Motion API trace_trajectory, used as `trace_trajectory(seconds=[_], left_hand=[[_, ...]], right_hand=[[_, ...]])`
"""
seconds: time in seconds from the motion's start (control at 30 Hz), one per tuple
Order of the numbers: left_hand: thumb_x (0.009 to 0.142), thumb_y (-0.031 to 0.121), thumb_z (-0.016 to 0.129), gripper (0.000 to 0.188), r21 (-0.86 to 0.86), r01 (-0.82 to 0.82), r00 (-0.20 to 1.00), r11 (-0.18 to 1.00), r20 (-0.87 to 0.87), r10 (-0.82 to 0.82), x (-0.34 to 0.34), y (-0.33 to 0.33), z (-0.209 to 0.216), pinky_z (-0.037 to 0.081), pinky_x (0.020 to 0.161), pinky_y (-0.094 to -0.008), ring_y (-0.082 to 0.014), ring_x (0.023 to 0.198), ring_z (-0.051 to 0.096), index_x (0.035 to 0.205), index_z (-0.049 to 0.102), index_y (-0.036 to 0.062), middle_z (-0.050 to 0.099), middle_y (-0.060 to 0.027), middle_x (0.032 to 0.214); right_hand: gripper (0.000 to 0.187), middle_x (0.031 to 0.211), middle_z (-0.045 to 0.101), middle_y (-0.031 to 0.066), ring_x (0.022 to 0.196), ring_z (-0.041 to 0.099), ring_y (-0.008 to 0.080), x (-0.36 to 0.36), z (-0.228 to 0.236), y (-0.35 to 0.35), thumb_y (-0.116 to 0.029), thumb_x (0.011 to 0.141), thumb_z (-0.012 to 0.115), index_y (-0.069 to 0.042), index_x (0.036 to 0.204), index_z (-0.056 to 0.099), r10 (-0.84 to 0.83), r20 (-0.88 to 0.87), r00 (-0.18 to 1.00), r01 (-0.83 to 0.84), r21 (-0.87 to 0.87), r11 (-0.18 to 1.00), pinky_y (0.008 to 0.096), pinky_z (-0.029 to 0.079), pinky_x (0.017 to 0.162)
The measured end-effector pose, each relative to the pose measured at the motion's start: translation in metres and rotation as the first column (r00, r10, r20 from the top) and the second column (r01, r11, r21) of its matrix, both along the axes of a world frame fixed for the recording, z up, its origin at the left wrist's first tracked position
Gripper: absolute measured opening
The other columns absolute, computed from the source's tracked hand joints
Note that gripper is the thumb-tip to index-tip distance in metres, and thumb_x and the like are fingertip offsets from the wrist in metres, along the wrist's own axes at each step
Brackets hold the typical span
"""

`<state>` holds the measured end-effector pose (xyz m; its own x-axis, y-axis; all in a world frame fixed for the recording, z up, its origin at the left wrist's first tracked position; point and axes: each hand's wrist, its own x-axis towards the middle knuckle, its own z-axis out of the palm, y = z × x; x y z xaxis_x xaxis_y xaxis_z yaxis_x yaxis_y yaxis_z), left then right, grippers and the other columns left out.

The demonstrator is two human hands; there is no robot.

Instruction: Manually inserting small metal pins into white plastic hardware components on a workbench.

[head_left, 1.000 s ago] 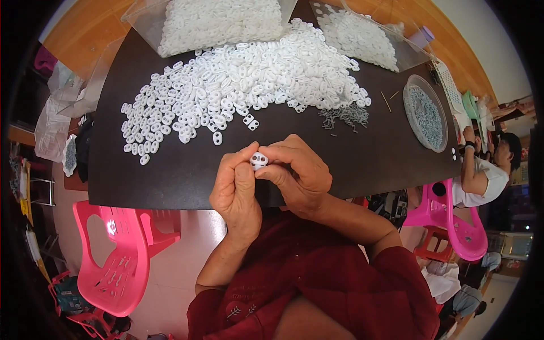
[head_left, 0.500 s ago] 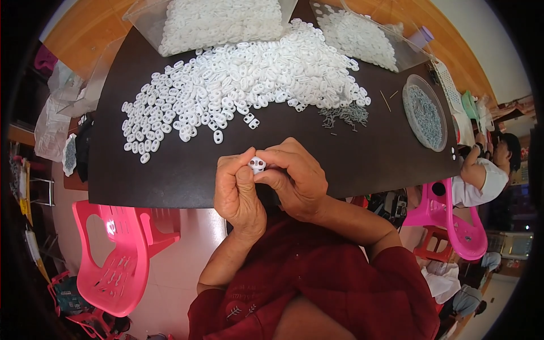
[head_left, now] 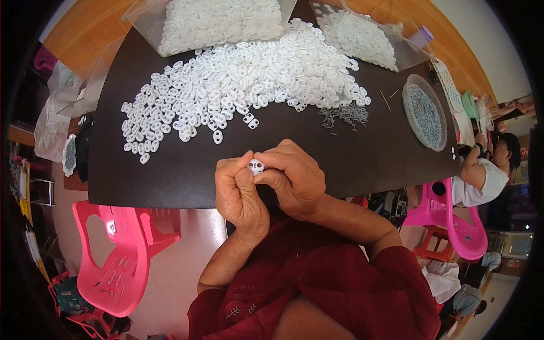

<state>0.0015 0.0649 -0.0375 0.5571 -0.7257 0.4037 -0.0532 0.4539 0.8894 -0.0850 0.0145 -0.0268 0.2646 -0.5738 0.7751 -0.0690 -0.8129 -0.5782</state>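
Note:
Between my two hands, just past the table's near edge, is a small white plastic two-hole cord lock (head_left: pixel 255 166). My left hand (head_left: pixel 239 190) is closed, pinching its left side with thumb and fingers. From the other side my right hand (head_left: pixel 294 178) pinches it too, thumb below and curled forefinger above. The two dark holes face up; the fingertips hide the piece's sides. Beyond my hands a broad heap of similar white two-hole pieces (head_left: pixel 226 85) covers the tabletop, a few lying loose at its near edge.
Small grey spring-like parts (head_left: pixel 345 115) lie by the heap's right end, and more fill a round clear bowl (head_left: pixel 406 107). Clear bins (head_left: pixel 148 37) of white pieces stand at the back. A pink chair (head_left: pixel 116 266) is at left; another person (head_left: pixel 481 173) sits at right.
My hands have shifted very slightly, both still pinching the cord lock. The piece has turned a little, and its two holes now show more evenly side by side.

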Motion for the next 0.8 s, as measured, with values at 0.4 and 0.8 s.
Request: trace_trajectory(seconds=[0.4,0.8], left_hand=[[0.096,0.01,0.047,0.016,-0.022,-0.101,0.989,0.995,0.102,0.103,-0.005,-0.006,0.001,0.04,0.062,-0.0231,-0.0115,0.071,0.048,0.098,0.056,-0.0027,0.053,-0.0066,0.084],[0.096,0.009,0.045,0.015,-0.063,-0.175,0.96,0.983,0.212,0.184,-0.004,-0.015,-0.004,0.04,0.058,-0.0249,-0.0134,0.068,0.048,0.096,0.054,-0.0034,0.052,-0.0083,0.081]], right_hand=[[0.027,0.08,0.061,0.0125,0.06,0.053,0.0221,-0.001,-0.001,-0.003,-0.003,0.075,0.069,0.004,0.099,0.058,-0.046,-0.036,0.998,0.042,-0.103,0.994,0.0293,0.042,0.051],[0.022,0.078,0.06,0.0117,0.058,0.053,0.0225,0.004,-0.009,-0.004,0.0,0.076,0.066,0.004,0.097,0.058,-0.066,-0.011,0.998,0.065,-0.094,0.993,0.0307,0.042,0.05]])
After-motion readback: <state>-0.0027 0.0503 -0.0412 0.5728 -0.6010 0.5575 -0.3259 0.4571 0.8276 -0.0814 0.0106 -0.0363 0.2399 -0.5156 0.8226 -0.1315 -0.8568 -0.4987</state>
